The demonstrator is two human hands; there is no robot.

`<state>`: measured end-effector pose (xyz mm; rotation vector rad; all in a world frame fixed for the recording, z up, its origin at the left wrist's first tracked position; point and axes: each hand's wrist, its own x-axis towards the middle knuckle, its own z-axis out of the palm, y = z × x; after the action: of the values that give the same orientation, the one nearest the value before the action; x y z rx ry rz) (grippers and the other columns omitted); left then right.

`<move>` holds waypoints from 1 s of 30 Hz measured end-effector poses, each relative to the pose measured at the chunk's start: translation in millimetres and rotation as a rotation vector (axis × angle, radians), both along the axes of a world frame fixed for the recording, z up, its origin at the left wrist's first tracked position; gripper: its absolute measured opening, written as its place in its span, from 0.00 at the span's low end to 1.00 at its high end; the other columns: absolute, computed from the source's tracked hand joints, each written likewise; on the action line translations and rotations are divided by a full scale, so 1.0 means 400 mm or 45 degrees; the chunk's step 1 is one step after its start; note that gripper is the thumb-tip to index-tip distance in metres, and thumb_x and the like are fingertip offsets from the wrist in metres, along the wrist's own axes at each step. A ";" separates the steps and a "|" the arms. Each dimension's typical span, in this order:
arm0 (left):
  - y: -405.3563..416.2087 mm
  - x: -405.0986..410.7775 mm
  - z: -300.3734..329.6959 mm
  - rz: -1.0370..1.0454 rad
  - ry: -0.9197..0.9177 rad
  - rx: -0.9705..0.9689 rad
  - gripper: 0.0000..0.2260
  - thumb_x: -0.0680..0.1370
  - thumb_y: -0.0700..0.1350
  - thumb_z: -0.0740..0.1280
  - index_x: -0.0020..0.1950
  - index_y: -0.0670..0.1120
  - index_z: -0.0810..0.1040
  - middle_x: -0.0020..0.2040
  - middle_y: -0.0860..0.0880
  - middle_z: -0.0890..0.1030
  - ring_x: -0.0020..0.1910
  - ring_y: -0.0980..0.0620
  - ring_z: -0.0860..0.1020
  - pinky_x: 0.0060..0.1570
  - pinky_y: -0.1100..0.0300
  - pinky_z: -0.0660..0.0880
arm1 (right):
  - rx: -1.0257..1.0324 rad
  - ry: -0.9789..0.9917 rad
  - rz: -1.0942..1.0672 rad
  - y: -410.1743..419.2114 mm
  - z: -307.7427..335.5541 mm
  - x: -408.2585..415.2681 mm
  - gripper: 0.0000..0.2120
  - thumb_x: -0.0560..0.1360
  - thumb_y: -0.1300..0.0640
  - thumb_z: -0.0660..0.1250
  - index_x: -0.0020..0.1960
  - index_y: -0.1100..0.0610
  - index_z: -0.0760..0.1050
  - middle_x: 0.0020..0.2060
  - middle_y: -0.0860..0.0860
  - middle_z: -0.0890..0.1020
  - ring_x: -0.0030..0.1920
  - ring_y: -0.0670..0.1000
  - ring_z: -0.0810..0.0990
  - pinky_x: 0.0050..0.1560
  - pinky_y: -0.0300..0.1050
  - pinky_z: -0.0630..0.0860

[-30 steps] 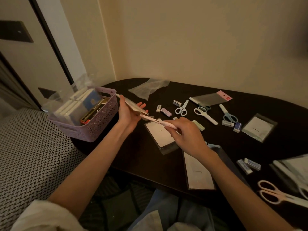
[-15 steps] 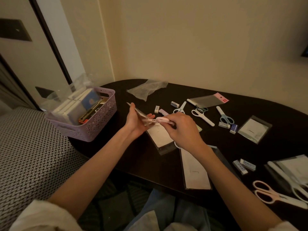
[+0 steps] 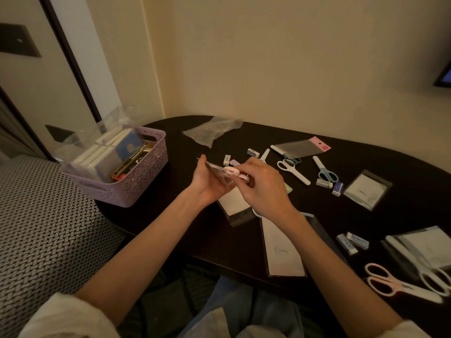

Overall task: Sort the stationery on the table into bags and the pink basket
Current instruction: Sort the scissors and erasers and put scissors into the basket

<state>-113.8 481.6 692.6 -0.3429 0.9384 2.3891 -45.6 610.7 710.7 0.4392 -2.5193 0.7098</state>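
The dark worktop (image 3: pixel 244 240) carries the pink basket (image 3: pixel 136 184) at 9 o'clock. At the centre, the left hand (image 3: pixel 207 184) holds a clear bag (image 3: pixel 216 170), fingers closed on it. The right hand (image 3: pixel 263 189) grips pink scissors (image 3: pixel 231 171) at the mouth of the bag.

Cream wall (image 3: pixel 280 57) behind, plain, meeting a second wall at a corner on the left; dark vertical strip (image 3: pixel 70 57) running down that left wall, a pale band just beside it; dark rectangular panel (image 3: pixel 18 40) at far left edge; corner of a dark screen (image 3: pixel 443 78) at the right edge, bluish; woven black-and-white patterned surface (image 3: pixel 46 235) at lower left; blue trousers (image 3: pixel 244 311) at the bottom, between pale sleeves (image 3: pixel 66 318).
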 end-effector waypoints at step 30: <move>0.002 0.051 0.027 -0.034 -0.024 0.009 0.34 0.81 0.63 0.47 0.76 0.39 0.57 0.58 0.34 0.75 0.56 0.39 0.76 0.47 0.44 0.73 | 0.074 -0.278 -0.034 -0.008 -0.002 -0.055 0.11 0.69 0.53 0.76 0.43 0.50 0.73 0.44 0.45 0.74 0.45 0.43 0.72 0.42 0.37 0.71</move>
<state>-93.2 482.5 703.2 -0.3471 0.9200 2.3605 -67.5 607.4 710.0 0.3645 -2.7505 0.7101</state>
